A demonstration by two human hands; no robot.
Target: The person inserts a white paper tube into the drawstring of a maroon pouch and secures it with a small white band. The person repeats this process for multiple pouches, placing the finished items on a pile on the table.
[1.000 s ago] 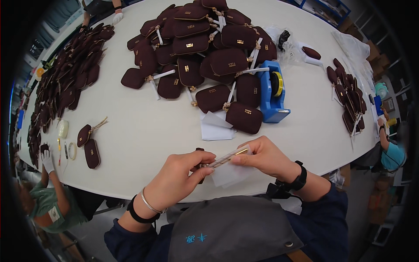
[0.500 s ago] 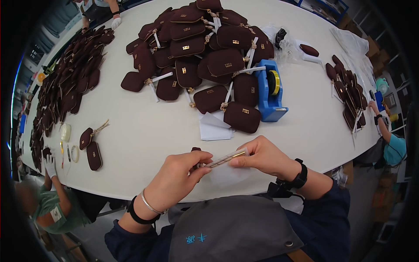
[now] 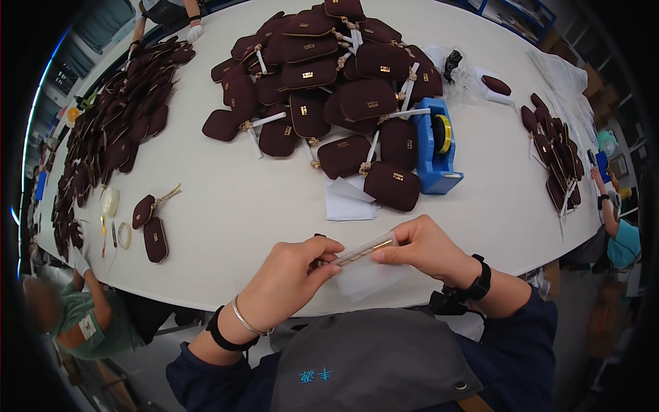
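Between my hands, just off the table's near edge, stretches a beige cord (image 3: 355,255) with a gold metal tip. Thin translucent white paper (image 3: 362,280) lies along the cord and hangs below it. My left hand (image 3: 294,268) pinches the cord's left end with thumb and fingers. At the gold-tipped end, my right hand (image 3: 429,248) grips cord and paper between thumb and forefinger. A small dark bit shows behind my left fingers; what it belongs to is hidden. Beyond my hands lies a stack of white paper sheets (image 3: 349,209), partly under a maroon zip pouch (image 3: 391,185).
A blue tape dispenser (image 3: 439,165) stands right of a large heap of maroon pouches (image 3: 309,72), several with white-wrapped cords. More pouches (image 3: 110,130) pile at left, where gloved co-workers work; a smaller pile (image 3: 555,154) lies right. A tape roll (image 3: 124,235) sits left.
The white paper now covers more of the cord near the gold tip. Both hands keep their grip. The whole view has shifted slightly.
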